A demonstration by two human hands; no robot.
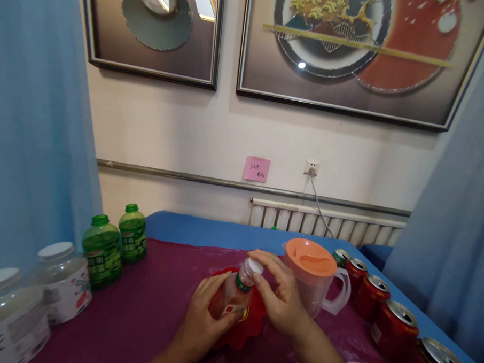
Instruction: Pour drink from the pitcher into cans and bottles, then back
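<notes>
A small clear bottle (233, 298) with a white cap (255, 266), green neck band and red label is tilted over a red tray (239, 336). My left hand (204, 319) is wrapped around the bottle's body. The fingers of my right hand (279, 293) pinch the white cap at the top. Just right of my right hand stands a clear pitcher (318, 284) with an orange lid (309, 256) and a handle on its right side.
Two green bottles (101, 251) (132, 233) and two clear jars (63, 280) (7, 316) with white lids stand at the left. A row of red cans (394, 327) lines the right edge. The table has a purple cover (140, 311) over blue cloth (208, 231).
</notes>
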